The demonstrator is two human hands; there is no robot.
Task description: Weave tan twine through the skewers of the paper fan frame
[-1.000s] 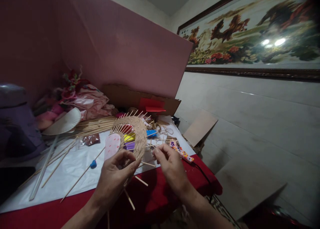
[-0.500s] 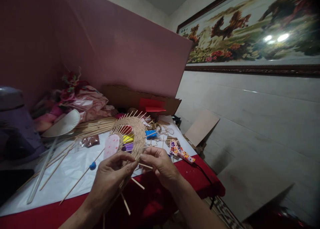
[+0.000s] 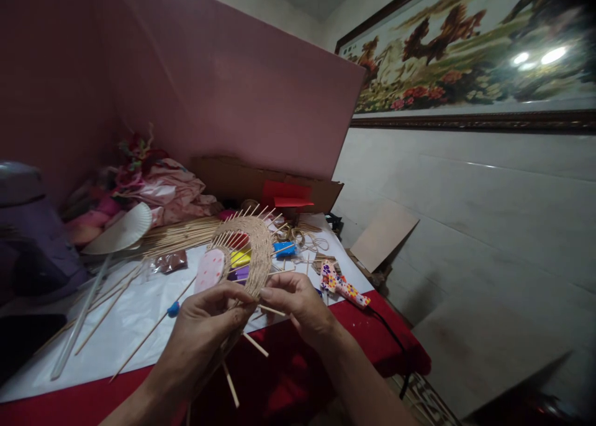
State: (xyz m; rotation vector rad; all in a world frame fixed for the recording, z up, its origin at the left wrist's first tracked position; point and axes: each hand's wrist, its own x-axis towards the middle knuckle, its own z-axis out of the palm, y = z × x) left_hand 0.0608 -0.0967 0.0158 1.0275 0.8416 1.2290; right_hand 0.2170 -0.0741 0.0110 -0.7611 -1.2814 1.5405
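Observation:
A round woven piece (image 3: 254,252) of tan cord on radiating wooden sticks stands on edge above the table. My left hand (image 3: 205,330) grips its lower rim, fingers curled round it. My right hand (image 3: 298,302) pinches at the woven edge beside a stick spoke (image 3: 272,310), fingertips pressed together on the cord. A pink paddle shape (image 3: 208,269) shows through the open middle of the weave.
A table with white paper (image 3: 125,320) over a red cloth (image 3: 288,376) carries loose sticks, a blue-tipped stick (image 3: 173,308), a paper plate (image 3: 123,227), a flowered glue gun (image 3: 344,286) and coloured blocks. A cardboard box (image 3: 242,181) and a pink partition stand behind.
My right hand moved left from open air to the rim of the woven piece and closed on it. The view shifted slightly; my left hand kept its grip.

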